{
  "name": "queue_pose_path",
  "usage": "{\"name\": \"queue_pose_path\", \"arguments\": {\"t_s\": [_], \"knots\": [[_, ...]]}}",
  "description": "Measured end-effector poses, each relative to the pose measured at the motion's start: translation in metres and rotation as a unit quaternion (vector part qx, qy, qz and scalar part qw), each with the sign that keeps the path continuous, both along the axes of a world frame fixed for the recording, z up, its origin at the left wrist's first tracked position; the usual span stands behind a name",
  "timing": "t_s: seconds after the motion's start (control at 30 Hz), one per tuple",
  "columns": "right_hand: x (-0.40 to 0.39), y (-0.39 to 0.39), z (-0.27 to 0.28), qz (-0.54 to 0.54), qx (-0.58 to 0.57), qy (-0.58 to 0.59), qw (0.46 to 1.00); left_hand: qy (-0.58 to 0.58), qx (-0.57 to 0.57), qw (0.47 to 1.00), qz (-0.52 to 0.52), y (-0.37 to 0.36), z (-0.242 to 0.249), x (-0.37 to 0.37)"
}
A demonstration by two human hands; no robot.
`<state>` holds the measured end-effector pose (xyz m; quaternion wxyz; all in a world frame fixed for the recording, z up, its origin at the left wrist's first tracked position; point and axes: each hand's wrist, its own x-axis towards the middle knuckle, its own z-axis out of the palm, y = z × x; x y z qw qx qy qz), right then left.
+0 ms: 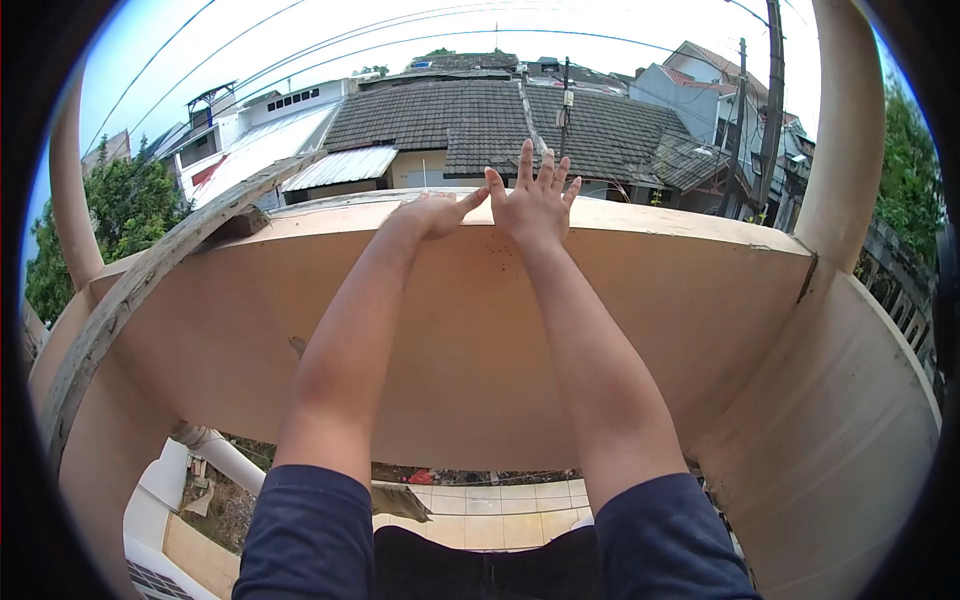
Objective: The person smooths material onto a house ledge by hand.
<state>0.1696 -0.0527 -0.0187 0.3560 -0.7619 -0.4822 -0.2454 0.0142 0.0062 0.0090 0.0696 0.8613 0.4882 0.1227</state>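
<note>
Both arms reach forward to the top of a peach-coloured wall (680, 222). My left hand (437, 213) rests on its top edge, the thumb pointing right and the other fingers mostly hidden behind the hand. Just right of it, my right hand (532, 200) is raised with its fingers spread and nothing in it. The two hands are close together near the middle of the ledge. A thin upright white rod (425, 172) shows just beyond my left hand.
A long weathered plank (150, 270) leans over the wall at left, near a small block (243, 222). Round columns (845, 130) stand at both sides. Far below lies a tiled floor (500, 500). Tiled roofs (430, 110) and utility poles (775, 100) are beyond.
</note>
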Motion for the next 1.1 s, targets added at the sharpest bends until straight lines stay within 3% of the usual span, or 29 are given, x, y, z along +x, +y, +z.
{"name": "queue_pose_path", "arguments": {"t_s": [0.17,0.23,0.3,0.37,0.5,0.67,0.73,0.83,1.0,1.1], "knots": [[-0.004,-0.008,0.005,-0.009,-0.036,-0.006,0.999,0.057,0.143,0.988,-0.002,-0.035,-0.022,-0.017],[-0.003,-0.009,0.009,-0.013,-0.038,0.003,0.999,0.041,0.149,0.988,-0.024,-0.023,-0.025,-0.021],[-0.005,-0.007,0.007,-0.016,-0.051,-0.006,0.999,0.014,0.137,0.99,-0.038,-0.014,-0.019,-0.021],[-0.005,-0.008,0.007,-0.011,-0.05,0.002,0.999,-0.054,-0.065,0.996,0.005,-0.013,0.009,-0.012],[-0.005,-0.009,0.008,-0.017,-0.084,0.001,0.996,-0.041,-0.123,0.991,0.031,0.039,0.01,0.005],[-0.003,-0.008,0.009,-0.011,-0.115,-0.011,0.993,0.029,-0.078,0.995,0.061,-0.022,0.015,-0.007],[-0.002,-0.01,0.012,-0.001,-0.117,-0.004,0.993,0.058,0.022,0.998,0.027,-0.013,0.002,-0.01],[-0.008,-0.013,0.016,-0.01,-0.142,0.008,0.99,0.029,0.048,0.998,-0.041,-0.018,-0.008,-0.029],[-0.003,-0.009,0.011,-0.014,-0.126,-0.009,0.992,0.01,-0.109,0.993,0.035,0.035,0.014,-0.018],[-0.006,-0.012,0.014,-0.022,-0.135,-0.014,0.99,0.016,-0.127,0.991,0.047,0.065,0.014,-0.021]]}}
